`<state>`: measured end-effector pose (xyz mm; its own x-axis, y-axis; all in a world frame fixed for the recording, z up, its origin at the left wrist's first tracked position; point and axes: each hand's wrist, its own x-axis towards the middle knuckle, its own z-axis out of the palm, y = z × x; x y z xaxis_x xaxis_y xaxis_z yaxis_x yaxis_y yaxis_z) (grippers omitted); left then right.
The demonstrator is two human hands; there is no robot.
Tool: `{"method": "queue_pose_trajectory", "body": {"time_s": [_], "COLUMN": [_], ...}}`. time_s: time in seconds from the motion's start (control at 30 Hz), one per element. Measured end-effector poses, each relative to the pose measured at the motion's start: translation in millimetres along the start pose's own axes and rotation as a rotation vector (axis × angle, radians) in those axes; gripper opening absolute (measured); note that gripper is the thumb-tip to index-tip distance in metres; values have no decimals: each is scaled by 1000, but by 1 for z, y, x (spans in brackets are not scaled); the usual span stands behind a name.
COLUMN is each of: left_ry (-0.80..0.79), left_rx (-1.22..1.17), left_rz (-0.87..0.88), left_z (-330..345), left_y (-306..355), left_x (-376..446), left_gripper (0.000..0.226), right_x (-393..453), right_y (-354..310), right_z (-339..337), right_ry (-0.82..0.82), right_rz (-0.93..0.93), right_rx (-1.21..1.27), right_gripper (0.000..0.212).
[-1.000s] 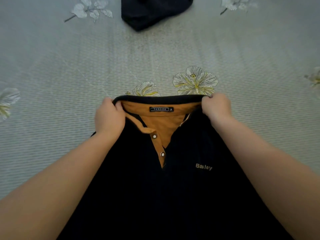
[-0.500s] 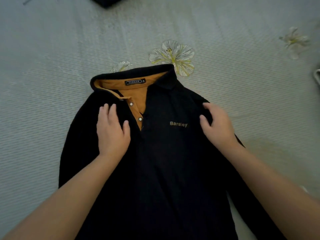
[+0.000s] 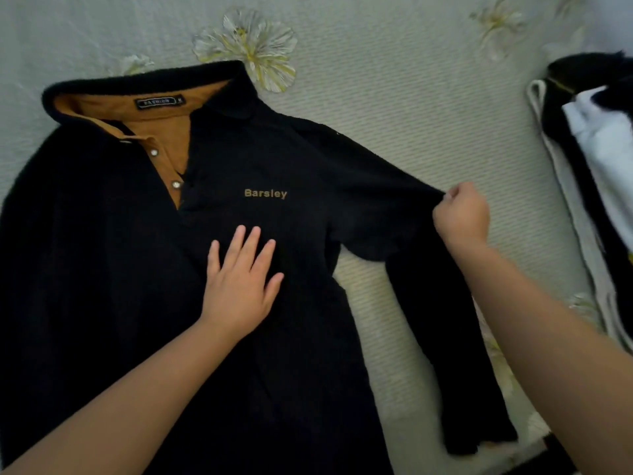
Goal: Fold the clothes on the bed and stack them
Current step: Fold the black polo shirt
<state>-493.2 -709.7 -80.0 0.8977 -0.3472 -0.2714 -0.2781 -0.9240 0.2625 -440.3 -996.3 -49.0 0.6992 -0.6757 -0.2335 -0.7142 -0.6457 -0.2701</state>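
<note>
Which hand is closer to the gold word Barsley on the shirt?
The left hand. It lies flat on the black shirt just below the Barsley lettering. The right hand is farther off to the side, pinching the sleeve.

From my feed I see two bare forearms coming in from the bottom edge, no sleeves reaching as far as the wrists. My left hand (image 3: 239, 286) wears no ring, watch or glove. My right hand (image 3: 462, 214) is bare too, wrist uncovered. The fingers (image 3: 253, 241) carry no jewellery; nails look short and unpainted.
</note>
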Motion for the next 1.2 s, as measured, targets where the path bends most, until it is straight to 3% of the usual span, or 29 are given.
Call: {"method": "queue_pose_trajectory", "body": {"time_s": [0.2, 0.33, 0.4, 0.47, 0.57, 0.73, 0.87, 1.03, 1.1, 1.2], "left_ry": [-41, -42, -18, -9, 32, 7, 72, 228, 289, 346], "left_rx": [55, 54, 62, 78, 79, 45, -97, -242, -272, -296], "left_rz": [11, -28, -41, -29, -3, -2, -41, -246, -358, -510], "left_z": [7, 18, 22, 23, 23, 24, 3, -29, -40, -53], "left_y": [25, 41, 44, 43, 43, 38, 23, -35, -65, -104], "left_x": [41, 57, 61, 60, 59, 57, 42, -6, -33, -73], "left_gripper": [61, 64, 65, 64, 62, 63, 59, 50, 46, 39], "right_x": [58, 71, 65, 49, 23, 11, -2, -50, -78, -135], "right_y": [-25, -18, -4, 16, 46, 49, 21, -55, -97, -155], "right_z": [-11, -11, -9, -6, 0, 7, -9, -41, -37, -13], "right_ry": [100, 7, -60, 6, 42, -29, 122, 290, 122, -580], "right_rz": [45, -120, -267, -332, -207, -135, -156, -355, -448, -470], "right_rx": [184, 153, 87, -53, -118, 108, 301, 549, 625, 846], "right_gripper": [23, 24, 35, 52, 67, 31, 23, 18, 19, 29]}}
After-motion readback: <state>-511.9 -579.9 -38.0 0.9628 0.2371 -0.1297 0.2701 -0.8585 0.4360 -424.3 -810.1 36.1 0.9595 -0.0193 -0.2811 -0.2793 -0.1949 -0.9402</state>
